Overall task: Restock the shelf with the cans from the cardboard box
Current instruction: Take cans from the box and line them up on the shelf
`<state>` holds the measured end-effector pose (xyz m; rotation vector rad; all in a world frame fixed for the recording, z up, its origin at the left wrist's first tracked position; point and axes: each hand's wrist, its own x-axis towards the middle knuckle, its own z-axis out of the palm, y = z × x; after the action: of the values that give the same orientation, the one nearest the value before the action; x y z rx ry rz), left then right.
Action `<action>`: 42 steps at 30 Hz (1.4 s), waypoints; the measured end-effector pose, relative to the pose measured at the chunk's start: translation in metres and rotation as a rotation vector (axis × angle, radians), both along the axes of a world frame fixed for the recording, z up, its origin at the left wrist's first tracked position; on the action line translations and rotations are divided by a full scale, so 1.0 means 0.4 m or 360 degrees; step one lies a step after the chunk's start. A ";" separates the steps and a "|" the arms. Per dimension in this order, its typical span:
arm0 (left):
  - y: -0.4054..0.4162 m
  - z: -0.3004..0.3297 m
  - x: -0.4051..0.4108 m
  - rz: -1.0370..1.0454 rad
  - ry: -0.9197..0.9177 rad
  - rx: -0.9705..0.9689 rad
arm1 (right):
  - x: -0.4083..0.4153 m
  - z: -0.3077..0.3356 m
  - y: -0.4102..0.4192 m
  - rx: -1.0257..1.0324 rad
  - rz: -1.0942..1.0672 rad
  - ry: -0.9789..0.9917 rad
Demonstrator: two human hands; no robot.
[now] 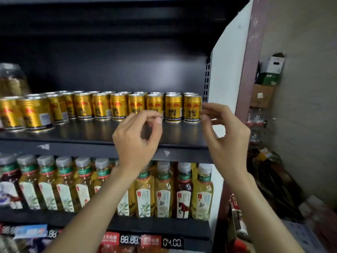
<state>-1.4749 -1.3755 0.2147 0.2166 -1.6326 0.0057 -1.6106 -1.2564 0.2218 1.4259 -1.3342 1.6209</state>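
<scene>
Gold can (192, 108) beside right hand (225, 136)

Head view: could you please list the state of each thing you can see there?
Gold cans: upright, rowed at the back of the upper shelf.
Rightmost can: upright, at the row's end.
Left hand: empty, fingers curled, before the cans.
Right hand: empty, fingertips beside the rightmost can.
Tea bottles: upright, capped, lower shelf.

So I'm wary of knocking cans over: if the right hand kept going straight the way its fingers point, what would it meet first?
Probably the rightmost gold can. The right hand has its fingertips beside that can's right side, pointing left and inward, though depth is hard to judge.
</scene>
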 end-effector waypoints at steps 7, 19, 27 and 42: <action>0.030 -0.313 0.236 -0.0082 0.0070 0.0448 | 0.271 -0.336 0.019 0.0070 -0.0064 -0.0006; 0.007 -0.908 0.815 -0.0008 -0.1563 0.1774 | 0.672 -0.931 -0.013 0.1847 0.0337 -0.0795; -0.040 -1.077 0.909 -0.0038 -0.3094 0.1343 | 0.823 -1.090 -0.051 0.2664 0.0209 -0.0003; -0.057 -1.090 0.960 0.0197 -0.3484 0.0282 | 1.003 -1.196 -0.141 0.2682 0.0222 0.0663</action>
<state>-1.0908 -1.3981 -0.2214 0.5187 -3.7972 0.2812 -1.2096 -1.3128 -0.2565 2.4667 -2.3957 -0.2037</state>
